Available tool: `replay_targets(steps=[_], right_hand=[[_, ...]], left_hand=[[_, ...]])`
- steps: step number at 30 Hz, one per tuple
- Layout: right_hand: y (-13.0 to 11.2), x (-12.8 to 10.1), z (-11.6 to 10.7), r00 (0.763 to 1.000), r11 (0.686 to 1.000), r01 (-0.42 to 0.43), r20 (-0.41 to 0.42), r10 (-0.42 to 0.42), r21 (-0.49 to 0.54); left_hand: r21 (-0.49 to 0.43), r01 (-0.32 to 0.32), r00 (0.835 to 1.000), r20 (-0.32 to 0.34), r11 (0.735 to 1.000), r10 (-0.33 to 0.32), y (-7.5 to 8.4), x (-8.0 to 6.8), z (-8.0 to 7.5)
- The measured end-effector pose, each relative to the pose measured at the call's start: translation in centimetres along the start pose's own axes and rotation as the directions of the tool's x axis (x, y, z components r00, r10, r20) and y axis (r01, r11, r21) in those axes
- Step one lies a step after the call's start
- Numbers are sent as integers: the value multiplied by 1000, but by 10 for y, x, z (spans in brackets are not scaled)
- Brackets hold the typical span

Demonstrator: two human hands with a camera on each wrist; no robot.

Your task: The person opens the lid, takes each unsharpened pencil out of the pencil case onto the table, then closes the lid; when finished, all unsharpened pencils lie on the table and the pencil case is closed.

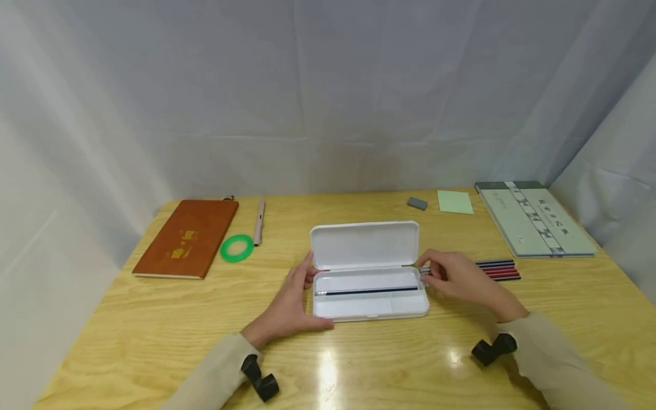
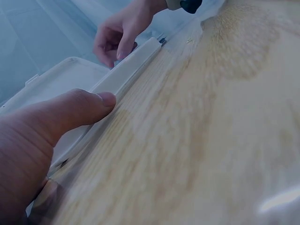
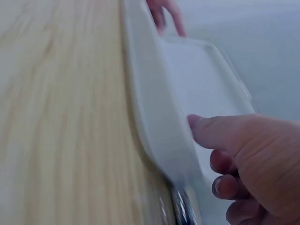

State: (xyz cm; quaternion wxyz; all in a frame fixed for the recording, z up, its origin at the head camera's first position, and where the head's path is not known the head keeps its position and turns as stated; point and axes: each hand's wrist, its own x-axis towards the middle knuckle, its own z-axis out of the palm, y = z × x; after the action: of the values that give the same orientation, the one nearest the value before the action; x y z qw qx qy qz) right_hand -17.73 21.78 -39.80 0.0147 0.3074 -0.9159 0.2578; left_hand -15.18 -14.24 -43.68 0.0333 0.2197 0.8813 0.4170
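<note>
A white pencil case (image 1: 370,309) lies open at the middle of the wooden table, its lid (image 1: 365,245) tilted up at the back. One dark pencil (image 1: 369,291) lies lengthwise in its tray. My left hand (image 1: 309,291) grips the case's left end, thumb (image 2: 79,110) along the front wall (image 2: 126,70) and fingers behind. My right hand (image 1: 428,274) is at the case's right end and pinches the pencil's silver metal tip (image 3: 185,211). Its thumb (image 3: 220,133) rests against the case's wall (image 3: 154,117).
Several red and blue pencils (image 1: 498,270) lie just right of my right hand. A brown notebook (image 1: 187,238), green tape ring (image 1: 237,248) and pen (image 1: 259,222) lie at the left. A grey eraser (image 1: 417,203), green note (image 1: 455,202) and pale book (image 1: 533,225) lie at the back right.
</note>
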Motion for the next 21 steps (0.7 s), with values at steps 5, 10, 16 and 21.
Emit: replay_targets(steps=[5,10,16,21], right_hand=[[-19,28,20,994,996,84,77,-80,-44],[-27,42,27,991,994,79,110,-71,-75],[-30,49,33,988,986,104,125,-88,-128],[-33,48,34,990,976,106,107,-87,-188]], left_hand=[[2,-1,1000,4,1000,1,0,0,-1],[-5,11,1000,8,1000,-11,2,-1,-2],[-3,9,1000,-1,1000,-9,2,0,-2],[-7,-3,1000,-5,1000,3,1,0,0]])
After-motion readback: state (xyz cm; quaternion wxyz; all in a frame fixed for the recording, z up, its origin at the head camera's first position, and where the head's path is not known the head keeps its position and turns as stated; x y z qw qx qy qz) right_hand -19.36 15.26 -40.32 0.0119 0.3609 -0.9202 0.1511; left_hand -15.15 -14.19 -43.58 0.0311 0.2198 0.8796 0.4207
